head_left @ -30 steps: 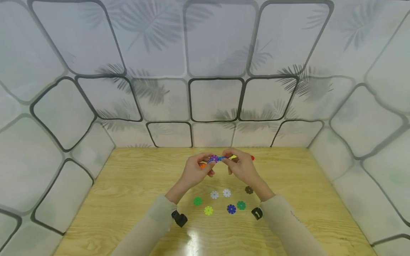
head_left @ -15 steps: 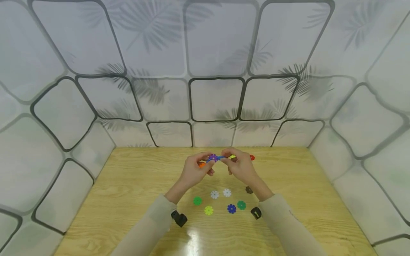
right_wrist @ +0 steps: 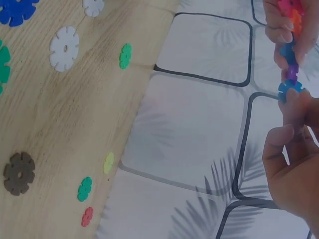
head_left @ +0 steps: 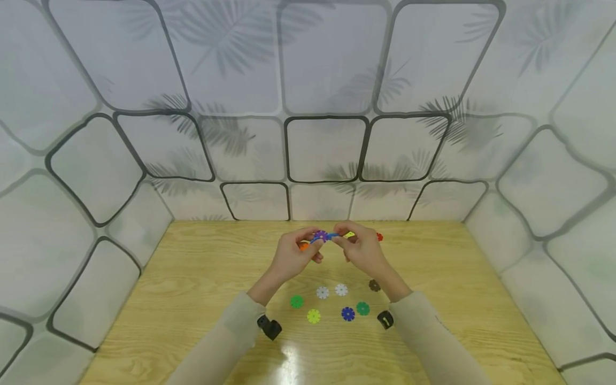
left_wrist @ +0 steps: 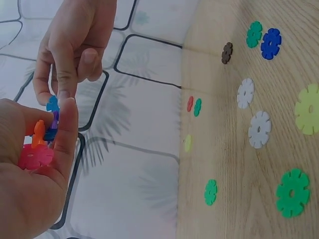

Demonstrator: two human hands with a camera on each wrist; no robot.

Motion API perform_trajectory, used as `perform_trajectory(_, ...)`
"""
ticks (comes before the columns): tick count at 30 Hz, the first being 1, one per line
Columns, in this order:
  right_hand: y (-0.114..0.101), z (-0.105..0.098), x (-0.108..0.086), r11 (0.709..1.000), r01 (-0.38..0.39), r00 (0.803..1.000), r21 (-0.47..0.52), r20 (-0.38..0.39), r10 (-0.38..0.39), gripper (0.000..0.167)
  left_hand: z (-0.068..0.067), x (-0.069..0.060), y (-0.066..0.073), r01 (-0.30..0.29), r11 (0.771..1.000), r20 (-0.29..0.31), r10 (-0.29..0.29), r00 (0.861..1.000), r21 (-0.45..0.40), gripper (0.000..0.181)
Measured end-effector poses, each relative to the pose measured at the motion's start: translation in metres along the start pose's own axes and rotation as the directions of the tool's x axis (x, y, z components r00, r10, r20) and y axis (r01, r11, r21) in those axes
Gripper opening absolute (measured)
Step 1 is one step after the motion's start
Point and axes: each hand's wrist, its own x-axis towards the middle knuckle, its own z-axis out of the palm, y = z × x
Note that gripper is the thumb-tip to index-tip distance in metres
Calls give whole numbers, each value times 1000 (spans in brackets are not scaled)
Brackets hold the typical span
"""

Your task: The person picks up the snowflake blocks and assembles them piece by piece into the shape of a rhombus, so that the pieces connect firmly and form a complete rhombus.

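Note:
My left hand (head_left: 295, 256) holds a short chain of slotted plastic flower discs above the far part of the table. In the left wrist view a pink disc (left_wrist: 36, 157) and an orange disc (left_wrist: 39, 133) lie within that hand. Farther along the chain, the right wrist view shows a purple disc (right_wrist: 292, 73). A light blue disc (right_wrist: 289, 90) sits at the chain's end, pinched between thumb and finger of my right hand (head_left: 364, 251). Fingers partly cover the chain, so how deeply the slots of these end discs interlock cannot be told.
Loose discs lie on the wooden table (head_left: 207, 299): two white (head_left: 322, 292), a brown (head_left: 374, 285), a dark blue (head_left: 348, 314), a yellow (head_left: 313, 316) and several green (head_left: 296, 302). A red disc (head_left: 379, 237) lies near the patterned back wall (head_left: 322, 149).

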Motion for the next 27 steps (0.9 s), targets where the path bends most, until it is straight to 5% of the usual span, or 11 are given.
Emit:
perform_trajectory(5,-1,0,3,991,57,998,-119,-2,-57,9,0,0,-3,0,1000,6,0,1000,-19,41)
perform_trajectory(13,-4,-1,3,996,30,999,-87,-19,-32,11,0,1,-2,0,1000,14,0,1000,-30,41)
perform_trajectory(27,5,-3,0,999,-41,994,-26,103,44,11,2,1,-2,61,998,102,-64,993,25,40)
